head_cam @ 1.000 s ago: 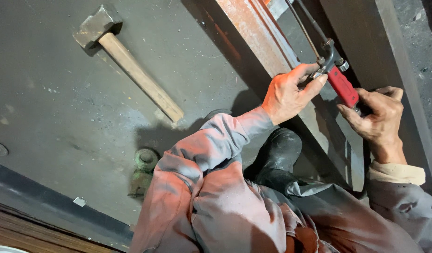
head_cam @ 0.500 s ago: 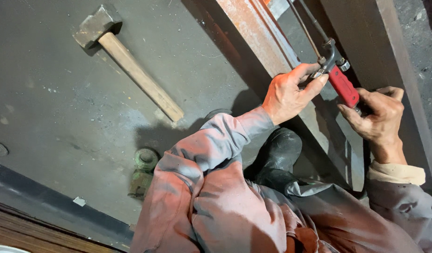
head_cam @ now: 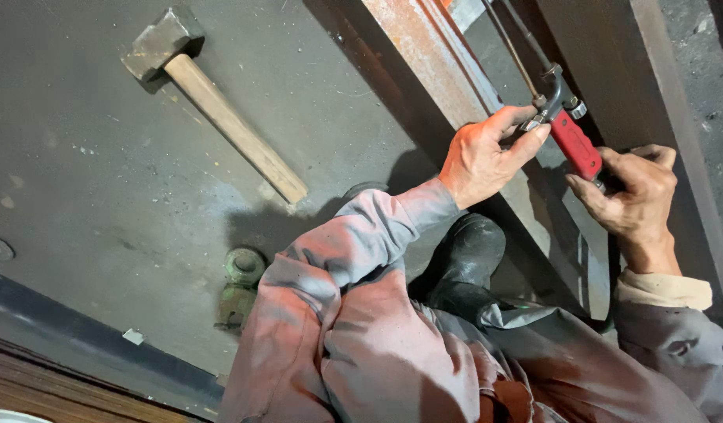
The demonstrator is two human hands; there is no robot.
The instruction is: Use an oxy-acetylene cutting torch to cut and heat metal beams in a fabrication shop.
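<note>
The left hand (head_cam: 480, 160) pinches the metal head of a red-handled tool (head_cam: 574, 143), thumb and forefinger closed together on the small fitting at its front end; the right hand (head_cam: 634, 196) wraps the lower end of the red handle, fingers curled shut around it, so each grip is clamped on the same tool. The tool sits up against a rusty steel beam (head_cam: 428, 59) that runs diagonally across the view; a thin dark rod (head_cam: 512, 48) leads from the tool's head up and away along the beam, though whether it is a hose, a wire or a rod I cannot tell for certain.

As a judgement, the work looks to be at the setting or adjusting stage; the fingers are busy on the tool's head rather than driving it along the steel, and no fresh mark on the beam shows near it; so the main pass seems yet to be made.

On the grey floor (head_cam: 87, 180) a sledgehammer (head_cam: 212, 102) with a pale wooden handle lies well apart from both hands, untouched; a small greenish metal fitting (head_cam: 240, 282) rests near the person's knee; a black boot (head_cam: 463, 258) is planted between the knee and the beam.
</note>
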